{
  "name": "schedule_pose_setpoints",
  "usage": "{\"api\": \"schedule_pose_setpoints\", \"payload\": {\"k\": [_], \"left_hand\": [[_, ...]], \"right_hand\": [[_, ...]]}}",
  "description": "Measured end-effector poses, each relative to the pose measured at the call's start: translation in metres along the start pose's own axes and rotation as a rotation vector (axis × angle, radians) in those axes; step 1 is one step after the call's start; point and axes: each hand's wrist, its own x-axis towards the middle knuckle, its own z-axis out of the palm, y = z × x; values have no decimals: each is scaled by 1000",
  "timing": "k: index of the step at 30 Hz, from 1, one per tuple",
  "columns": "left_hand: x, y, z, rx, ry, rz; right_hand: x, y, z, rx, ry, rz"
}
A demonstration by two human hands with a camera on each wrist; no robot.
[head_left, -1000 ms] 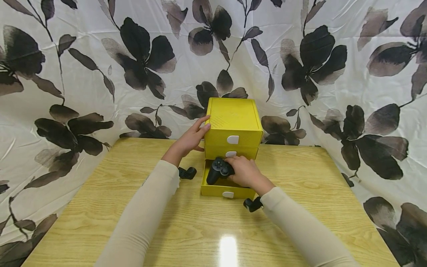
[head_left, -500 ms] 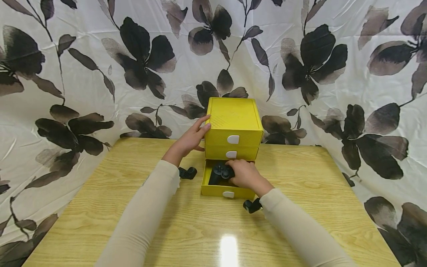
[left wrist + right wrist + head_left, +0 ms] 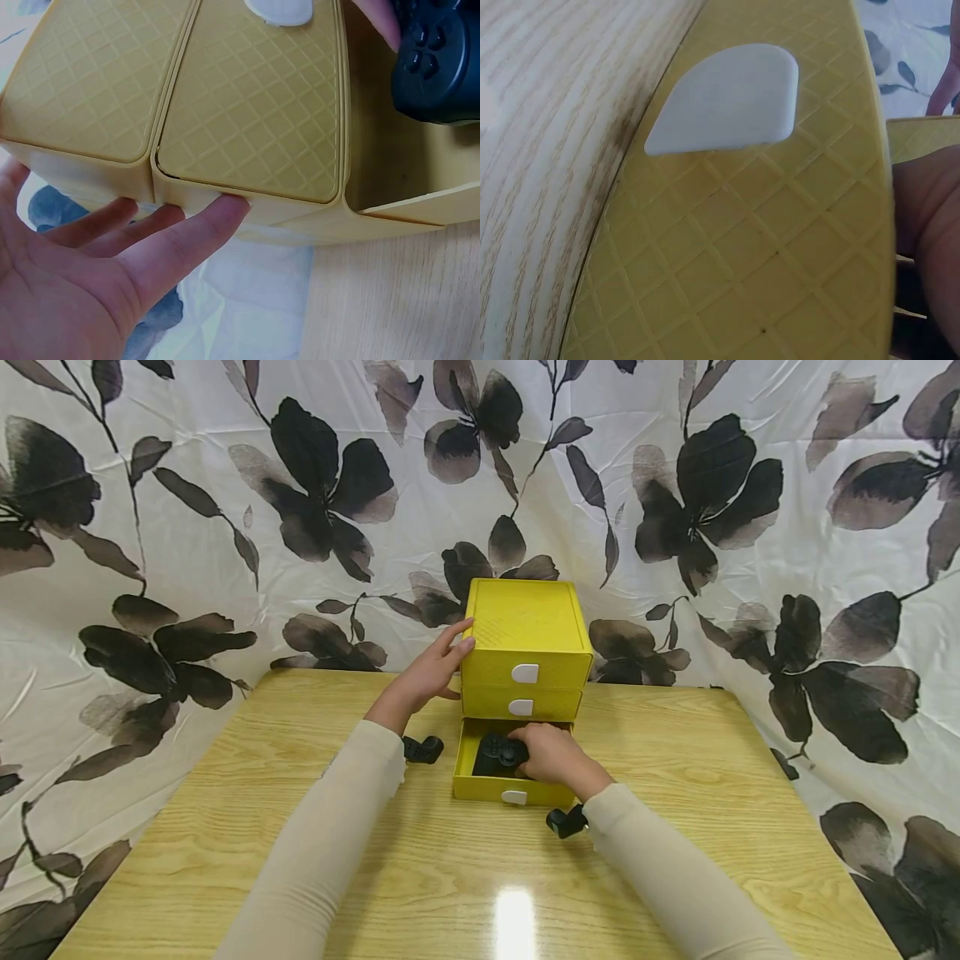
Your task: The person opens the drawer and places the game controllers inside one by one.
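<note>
A yellow drawer cabinet (image 3: pixel 528 618) with white tabs stands at the back of the table, its bottom drawer (image 3: pixel 480 788) pulled out. Inside that drawer is a black game controller (image 3: pixel 495 753), gripped at its right side by my right hand (image 3: pixel 553 753). My left hand (image 3: pixel 430 672) rests with extended fingers against the cabinet's left side; the left wrist view shows its fingertips (image 3: pixel 232 206) on the side wall. In the right wrist view the drawer's ridged front (image 3: pixel 727 240) fills the middle, and it hides most of the right hand (image 3: pixel 937 217) and controller.
Black wrist-camera mounts (image 3: pixel 567 822) hang by both sleeves. The wooden table (image 3: pixel 420 877) reaches out to both sides of the cabinet. Behind it hangs a white cloth (image 3: pixel 585 535) with dark flowers.
My right hand has lowered the controller into the open drawer, where it now sits deeper and more level. The left hand has stayed in place on the cabinet.
</note>
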Motion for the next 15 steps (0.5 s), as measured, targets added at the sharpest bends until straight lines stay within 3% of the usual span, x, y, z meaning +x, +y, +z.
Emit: {"api": "schedule_pose_setpoints", "payload": {"k": [4,8,11,15], "left_hand": [[-1,4,0,-8,-13,-11],[-15,19,2,-3,-20,-15],[-14,16,4,-1,-12,-6],[-1,1,2,1,7,5]], "right_hand": [[2,1,2,7,-21,11],[3,3,4,17,-36,18],[3,3,5,22,-39,20],[3,3,6,26,-39,18]]}}
